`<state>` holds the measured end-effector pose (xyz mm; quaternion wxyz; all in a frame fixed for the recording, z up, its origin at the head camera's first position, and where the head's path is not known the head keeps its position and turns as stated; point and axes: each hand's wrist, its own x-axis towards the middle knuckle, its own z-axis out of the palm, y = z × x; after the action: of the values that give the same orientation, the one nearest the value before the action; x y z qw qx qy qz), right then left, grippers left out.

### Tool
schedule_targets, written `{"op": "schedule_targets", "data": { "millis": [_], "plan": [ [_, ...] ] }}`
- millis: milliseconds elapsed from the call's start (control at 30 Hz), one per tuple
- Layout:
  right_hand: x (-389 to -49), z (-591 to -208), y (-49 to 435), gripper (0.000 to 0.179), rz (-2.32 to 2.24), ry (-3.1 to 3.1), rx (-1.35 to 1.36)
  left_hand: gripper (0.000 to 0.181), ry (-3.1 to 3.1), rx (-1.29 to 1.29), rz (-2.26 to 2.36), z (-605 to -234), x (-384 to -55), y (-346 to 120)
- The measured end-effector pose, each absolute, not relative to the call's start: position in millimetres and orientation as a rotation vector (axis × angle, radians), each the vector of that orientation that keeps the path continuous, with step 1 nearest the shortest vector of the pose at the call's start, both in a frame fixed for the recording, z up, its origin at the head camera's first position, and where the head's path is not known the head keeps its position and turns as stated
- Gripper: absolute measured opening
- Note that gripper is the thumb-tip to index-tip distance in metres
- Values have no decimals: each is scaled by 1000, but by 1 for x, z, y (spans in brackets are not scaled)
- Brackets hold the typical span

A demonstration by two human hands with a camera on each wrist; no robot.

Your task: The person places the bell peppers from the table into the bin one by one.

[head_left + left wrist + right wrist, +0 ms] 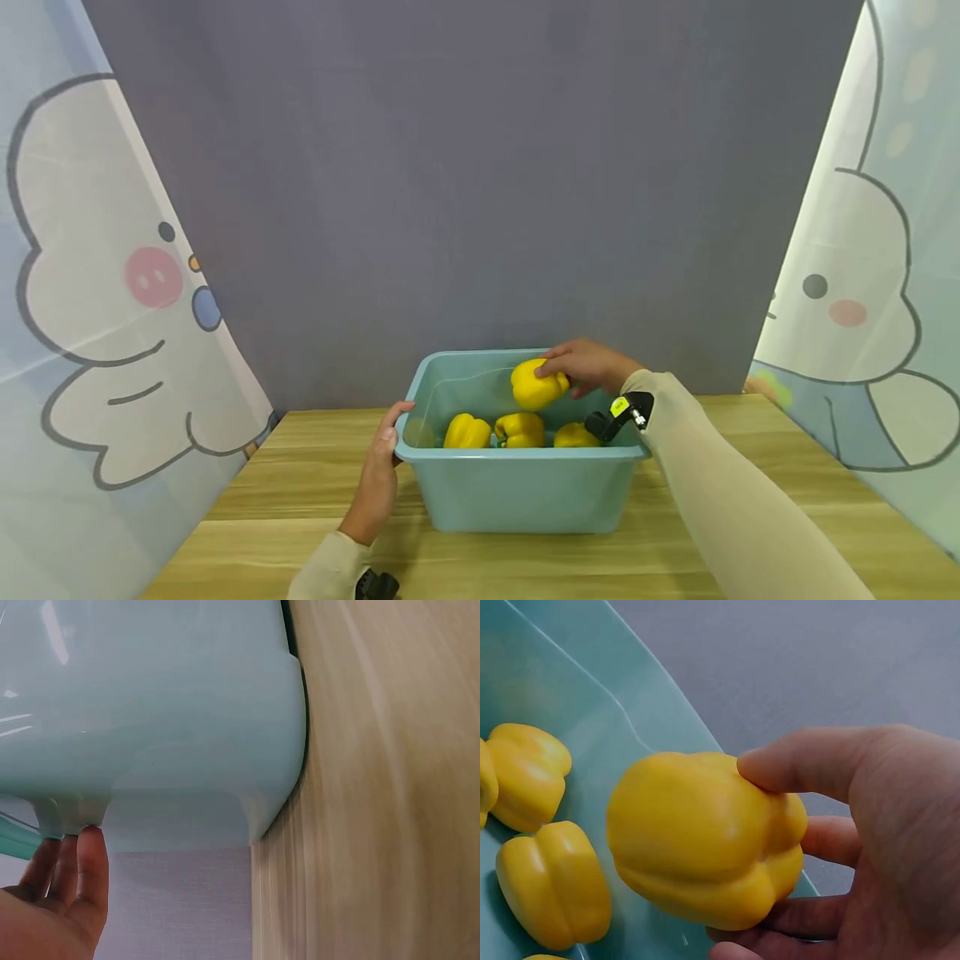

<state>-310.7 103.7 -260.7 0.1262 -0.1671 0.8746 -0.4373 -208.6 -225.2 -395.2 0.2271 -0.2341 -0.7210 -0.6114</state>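
My right hand point(590, 365) holds a yellow bell pepper point(534, 388) over the far right part of a light blue plastic tub point(525, 493). In the right wrist view the thumb lies on top of this pepper point(690, 832) and the fingers pass beneath it. Several more yellow bell peppers point(467, 432) lie inside the tub, partly hidden by its front wall. At the near left corner, my left hand point(378, 479) grips the rim. Its thumb reaches over the edge, while the fingertips point(91, 847) touch the outer wall in the left wrist view.
The tub stands on a wood-grain table point(315, 483). Behind it rises a plain grey backdrop point(480, 208). Cloth panels printed with cartoon figures hang on the left point(112, 250) and right point(847, 267).
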Motion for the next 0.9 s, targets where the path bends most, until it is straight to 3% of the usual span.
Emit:
{"op": "schedule_targets", "data": {
  "millis": [300, 567, 900],
  "plan": [
    [-319, -264, 112, 51, -1228, 2560, -503, 51, -2002, -613, -1724, -396, -216, -215],
    [-317, -260, 120, 37, -1493, 2546, -462, 52, -2014, -606, -1713, -399, -219, -214],
    [-310, -241, 120, 37, -1609, 2535, -532, 50, -2023, -584, -1714, -395, -221, -219]
  ]
}}
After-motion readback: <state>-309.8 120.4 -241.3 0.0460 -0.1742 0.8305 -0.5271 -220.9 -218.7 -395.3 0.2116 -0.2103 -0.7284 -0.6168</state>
